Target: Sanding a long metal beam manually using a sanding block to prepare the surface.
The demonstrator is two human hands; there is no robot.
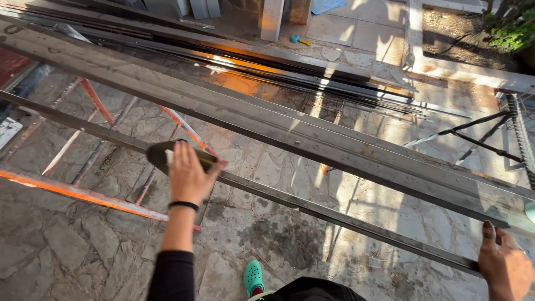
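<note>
L hand (188,175) atop dark pad (161,155)

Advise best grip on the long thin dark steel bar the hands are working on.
Probably grip the long thin dark steel bar from above on a bare stretch between the left hand and the right hand. It lies slanted, with open air beneath and a flat narrow top, so fingers can wrap around it.
</note>
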